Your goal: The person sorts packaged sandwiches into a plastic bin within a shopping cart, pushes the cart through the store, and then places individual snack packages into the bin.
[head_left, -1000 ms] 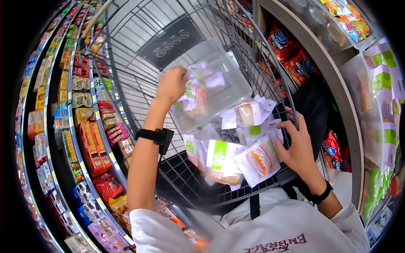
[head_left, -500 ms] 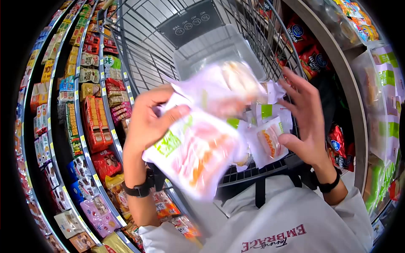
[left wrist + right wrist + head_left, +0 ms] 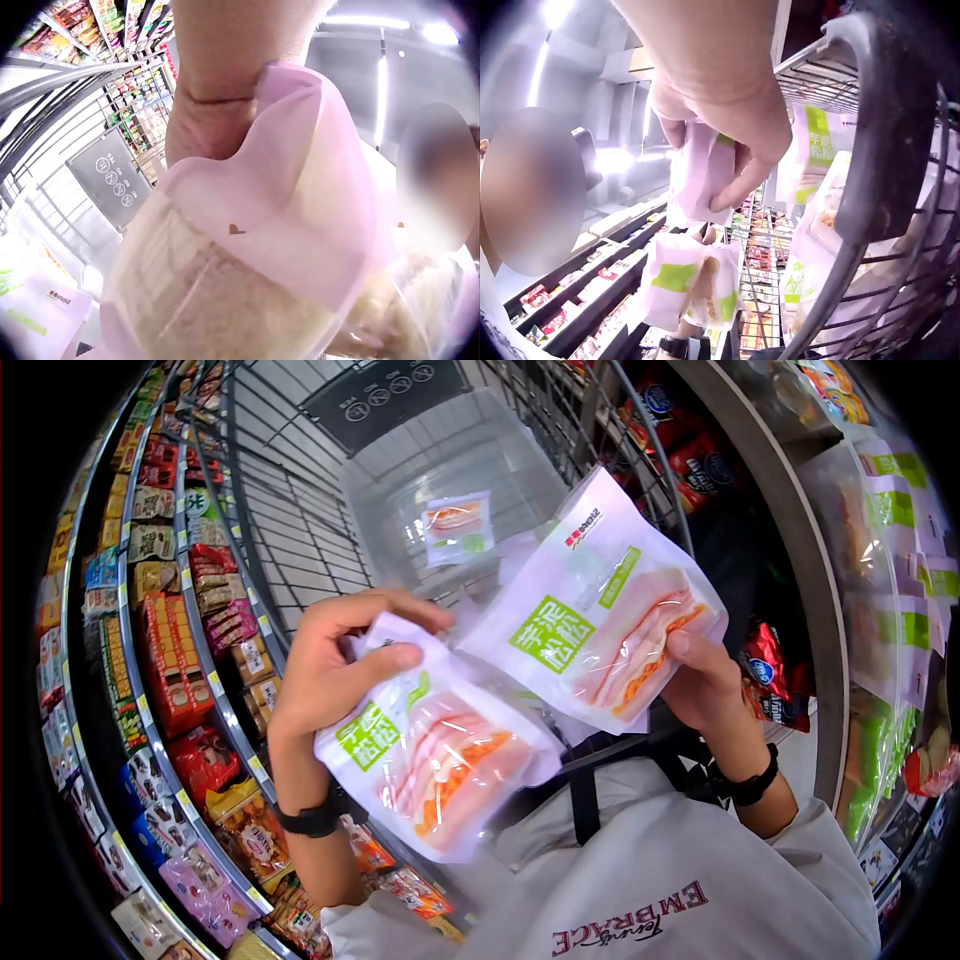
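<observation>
My left hand (image 3: 325,670) grips the upper edge of a packaged sandwich bread (image 3: 455,760), thumb on top of the white wrapper with green print. From below, in the left wrist view, its clear wrapper (image 3: 202,300) fills the middle, and another wrapped bread (image 3: 386,319) shows beside it. My right hand (image 3: 705,685) pinches a matching bread pack (image 3: 585,610) by its side, tilted over the cart, thumb across its clear window. Beyond them, a clear plastic bin (image 3: 375,510) sits in the cart with one small bread pack (image 3: 458,528) inside.
The wire cart (image 3: 290,550) surrounds the bin. More bread packs (image 3: 814,150) lie in the cart by its handle (image 3: 885,142). Snack shelves (image 3: 175,660) run along the left; a counter edge (image 3: 790,510) and hanging clear bins of bread packs (image 3: 890,570) stand right.
My left hand has lifted bread packs out of the bin and toward my body. My right hand, earlier by the cart rim, now holds a bread pack. One pack remains visible in the bin.
</observation>
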The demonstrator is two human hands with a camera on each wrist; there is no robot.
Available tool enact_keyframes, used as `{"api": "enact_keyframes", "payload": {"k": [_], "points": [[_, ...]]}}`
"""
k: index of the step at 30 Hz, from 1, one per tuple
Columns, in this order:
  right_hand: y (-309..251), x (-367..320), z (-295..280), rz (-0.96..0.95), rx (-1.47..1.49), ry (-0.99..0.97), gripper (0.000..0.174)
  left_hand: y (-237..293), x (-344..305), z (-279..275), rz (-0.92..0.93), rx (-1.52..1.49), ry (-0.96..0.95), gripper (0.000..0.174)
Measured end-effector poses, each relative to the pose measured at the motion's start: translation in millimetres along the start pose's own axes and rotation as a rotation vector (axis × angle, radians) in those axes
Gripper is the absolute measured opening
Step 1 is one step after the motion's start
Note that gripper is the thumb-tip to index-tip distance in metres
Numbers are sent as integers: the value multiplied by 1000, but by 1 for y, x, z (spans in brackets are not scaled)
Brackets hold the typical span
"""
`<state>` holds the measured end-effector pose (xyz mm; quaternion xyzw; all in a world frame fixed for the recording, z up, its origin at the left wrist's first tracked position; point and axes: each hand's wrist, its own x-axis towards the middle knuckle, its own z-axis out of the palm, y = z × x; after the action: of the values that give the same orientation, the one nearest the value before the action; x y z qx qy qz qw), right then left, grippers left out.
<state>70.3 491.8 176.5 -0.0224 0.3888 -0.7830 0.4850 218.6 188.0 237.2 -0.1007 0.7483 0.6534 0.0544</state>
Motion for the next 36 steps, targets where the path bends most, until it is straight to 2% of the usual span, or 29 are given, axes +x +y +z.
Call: {"api": "enact_keyframes", "payload": {"k": [1, 2, 3, 5, 7, 9, 11, 13, 15, 17, 20, 22, 25, 29, 31, 35, 36], "points": [[-1, -2, 1, -5, -5, 13, 60, 0, -2, -2, -71, 4, 10, 16], [-1, -2, 1, -6, -4, 23, 61, -7, -1, -3, 5, -10, 30, 16], [-1, -2, 1, -5, 1, 28, 61, -9, 0, -4, 3, -10, 27, 16], [1, -3, -4, -22, 23, 43, 64, -10, -1, -7, -85, 41, 74, 15], [-3, -2, -3, -230, -544, 115, 73, -9, 3, -5, -104, 89, 95, 16], [-32, -10, 30, -295, -1093, 145, 81, -9, 5, -8, -68, 202, 61, 17], [-49, -11, 24, -576, -1425, 164, 80, -3, 8, -5, -83, 207, 53, 18], [-54, -13, 26, -678, -1370, 56, 62, 0, 14, 1, -72, 208, 24, 20], [-44, -10, 32, -555, -1302, -140, 57, 0, 21, 8, -46, 168, -47, 21], [-27, -7, 37, -579, -1414, -210, 52, 7, 28, 14, -49, 152, -73, 22], [-17, -5, 36, -610, -1495, -179, 52, 9, 38, 19, -33, 213, -136, 19], [-16, -5, 33, -520, -1391, -193, 55, 8, 42, 22, 31, 285, -148, 20], [-14, -5, 31, -471, -1287, -222, 61, 12, 48, 25, 3, 307, -178, 22], [-10, -3, 32, -398, -1159, -235, 69, 13, 56, 36, 55, 246, -181, 23], [-8, -3, 31, -296, -1002, -257, 74, 17, 60, 38, 104, 334, -222, 24], [-7, -6, 27, -265, -1012, -219, 73, 18, 64, 41, 93, 340, -244, 25], [-8, -6, 25, -264, -1028, -213, 72, 18, 65, 41, 43, 279, -265, 25]]}}
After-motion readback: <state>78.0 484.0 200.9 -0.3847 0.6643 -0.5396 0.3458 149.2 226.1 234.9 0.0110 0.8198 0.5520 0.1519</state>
